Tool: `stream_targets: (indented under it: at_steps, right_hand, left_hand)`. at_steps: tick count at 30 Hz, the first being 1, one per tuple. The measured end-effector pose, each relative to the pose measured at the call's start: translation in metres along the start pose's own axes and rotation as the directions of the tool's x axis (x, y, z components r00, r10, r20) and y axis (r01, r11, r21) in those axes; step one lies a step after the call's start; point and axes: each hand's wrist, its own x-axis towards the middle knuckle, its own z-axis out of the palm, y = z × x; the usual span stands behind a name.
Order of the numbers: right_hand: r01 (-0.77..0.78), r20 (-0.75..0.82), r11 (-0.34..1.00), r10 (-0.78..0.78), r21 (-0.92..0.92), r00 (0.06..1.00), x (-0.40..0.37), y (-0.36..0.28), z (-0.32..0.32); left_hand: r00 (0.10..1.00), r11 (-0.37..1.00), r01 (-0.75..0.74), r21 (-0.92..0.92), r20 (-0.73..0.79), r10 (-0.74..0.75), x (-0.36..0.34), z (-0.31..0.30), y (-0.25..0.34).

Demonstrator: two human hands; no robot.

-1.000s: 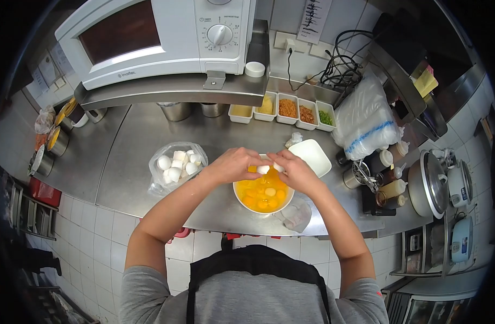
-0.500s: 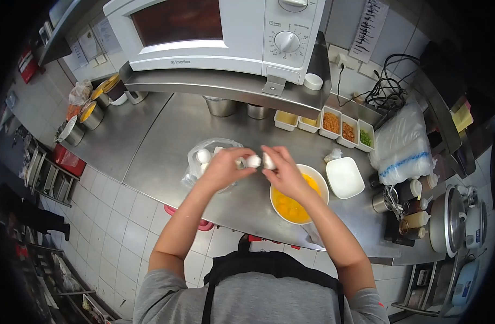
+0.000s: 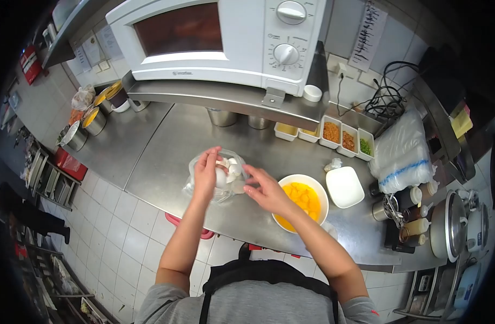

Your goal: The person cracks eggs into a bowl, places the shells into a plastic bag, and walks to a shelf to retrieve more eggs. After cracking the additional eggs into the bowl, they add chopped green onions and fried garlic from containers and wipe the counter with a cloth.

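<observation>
On the steel counter lies a clear plastic bag (image 3: 198, 189) with white eggs or eggshells (image 3: 234, 168) inside. My left hand (image 3: 208, 168) is over the bag's left side, fingers curled near a white egg (image 3: 221, 177); whether it grips the egg is unclear. At the bag's right edge is my right hand (image 3: 266, 189), its fingers apart and nothing seen between them. To its right stands a white bowl (image 3: 323, 201) with several yellow yolks (image 3: 302, 198).
A white microwave (image 3: 242, 43) sits on a steel shelf (image 3: 204, 93) above the counter. Behind the bowl are small tubs of toppings (image 3: 330, 133). A square white dish (image 3: 345, 187), a stack of plastic bags (image 3: 401, 151) and bottles (image 3: 417, 225) stand at the right.
Both hands have moved left and down to the bag, away from beside the bowl. The shell pieces they held are no longer seen in the right hand, whose fingers have opened.
</observation>
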Motion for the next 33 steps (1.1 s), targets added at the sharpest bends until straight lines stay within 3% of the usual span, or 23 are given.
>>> stream_targets:
  at_steps: [2,5,6,8,9,10,11,13,15,18,21,24,27,31,32,33]
  right_hand:
    - [-0.078,-0.067,0.976,0.094,0.203,0.993,-0.021,-0.011,0.002]
    - [0.024,-0.298,0.998,-0.039,-0.054,0.954,-0.050,0.030,-0.005]
    - [0.012,-0.371,1.000,-0.010,0.002,0.929,-0.063,0.043,-0.010]
    - [-0.172,-0.328,0.947,0.259,0.270,0.909,-0.096,0.034,-0.042]
    - [-0.255,-0.275,0.882,0.379,0.395,0.884,-0.113,0.031,-0.059]
    - [-0.265,-0.394,0.908,0.384,0.324,0.835,-0.128,0.033,-0.074]
    - [-0.279,-0.499,0.926,0.372,0.253,0.783,-0.141,0.036,-0.087]
    - [-0.174,-0.625,0.956,0.286,0.236,0.727,-0.165,0.029,-0.108]
    - [-0.173,-0.683,0.969,0.247,0.177,0.688,-0.181,0.025,-0.117]
    - [-0.178,-0.662,0.961,0.276,0.214,0.697,-0.193,0.045,-0.108]
    - [-0.183,-0.635,0.938,0.335,0.294,0.696,-0.191,0.071,-0.080]
    - [-0.182,-0.647,0.939,0.334,0.291,0.686,-0.186,0.073,-0.068]
    - [-0.154,-0.673,0.944,0.316,0.291,0.669,-0.181,0.068,-0.076]
    - [-0.119,-0.671,0.917,0.362,0.380,0.647,-0.182,0.059,-0.101]
    - [-0.125,-0.652,0.900,0.393,0.418,0.648,-0.183,0.061,-0.106]
    - [-0.130,-0.635,0.881,0.422,0.454,0.647,-0.186,0.062,-0.111]
  left_hand:
    - [0.988,0.961,0.146,-0.234,-0.007,-0.152,-0.018,0.039,-0.019]
    - [0.920,0.911,0.296,-0.287,0.342,-0.191,-0.053,0.089,-0.039]
    - [0.891,0.913,0.316,-0.259,0.412,-0.191,-0.069,0.108,-0.034]
    - [0.838,0.888,0.365,-0.279,0.515,-0.182,-0.083,0.126,-0.038]
    - [0.852,0.991,0.121,-0.065,0.519,-0.070,-0.082,0.124,-0.040]
    - [0.840,0.978,-0.146,0.151,0.541,0.042,-0.077,0.116,-0.034]
    - [0.804,0.847,-0.400,0.349,0.577,0.142,-0.074,0.105,-0.030]
    - [0.803,0.639,-0.559,0.528,0.538,0.258,-0.076,0.077,-0.038]
    - [0.775,0.386,-0.632,0.672,0.549,0.313,-0.091,0.045,-0.068]
    - [0.754,0.403,-0.652,0.642,0.608,0.250,-0.147,0.031,-0.121]
    - [0.740,0.388,-0.662,0.641,0.640,0.206,-0.163,0.037,-0.130]
    - [0.810,0.508,-0.571,0.645,0.543,0.221,-0.148,0.039,-0.142]
    - [0.807,0.506,-0.587,0.632,0.404,0.431,-0.119,0.033,-0.121]
    - [0.725,0.336,-0.593,0.732,0.304,0.618,-0.043,0.012,-0.061]
    - [0.712,0.285,-0.549,0.786,0.261,0.651,-0.022,0.005,-0.054]
    - [0.776,0.160,-0.405,0.900,0.246,0.581,-0.004,-0.004,-0.048]
